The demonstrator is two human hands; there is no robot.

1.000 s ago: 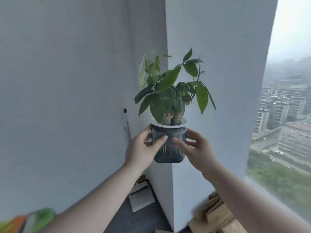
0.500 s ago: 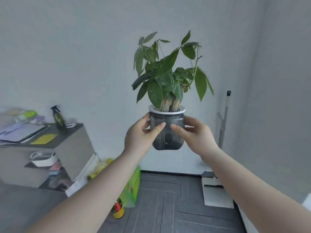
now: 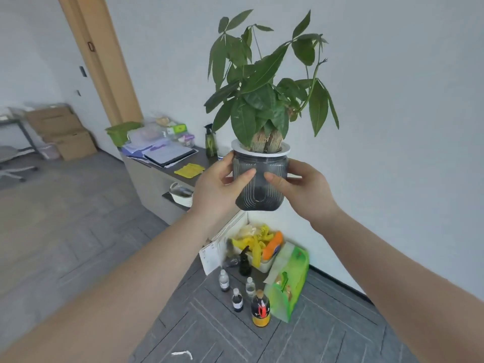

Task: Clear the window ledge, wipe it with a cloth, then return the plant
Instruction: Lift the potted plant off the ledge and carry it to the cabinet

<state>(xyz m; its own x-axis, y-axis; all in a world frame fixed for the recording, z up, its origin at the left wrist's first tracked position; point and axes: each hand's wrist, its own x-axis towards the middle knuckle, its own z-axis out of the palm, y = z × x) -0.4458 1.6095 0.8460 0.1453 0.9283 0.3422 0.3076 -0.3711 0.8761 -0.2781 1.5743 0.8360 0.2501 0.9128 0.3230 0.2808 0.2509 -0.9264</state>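
Holding the plant [image 3: 262, 82] in the air with both hands.
The left hand [image 3: 218, 187] and the right hand [image 3: 305, 191] are closed on the two sides of its grey pot [image 3: 259, 188], upright, above bottles [image 3: 243, 294] on the floor [image 3: 78, 231].

A low grey desk [image 3: 157, 176] stands against the white wall, carrying papers, a yellow cloth [image 3: 189, 170], a green bin [image 3: 121, 132] and a dark spray bottle [image 3: 210, 140]; cardboard boxes [image 3: 61, 132] are stacked left of a wooden door frame [image 3: 104, 61]; on the grey floor, small bottles [image 3: 237, 299] stand beside a green bag [image 3: 288, 284].
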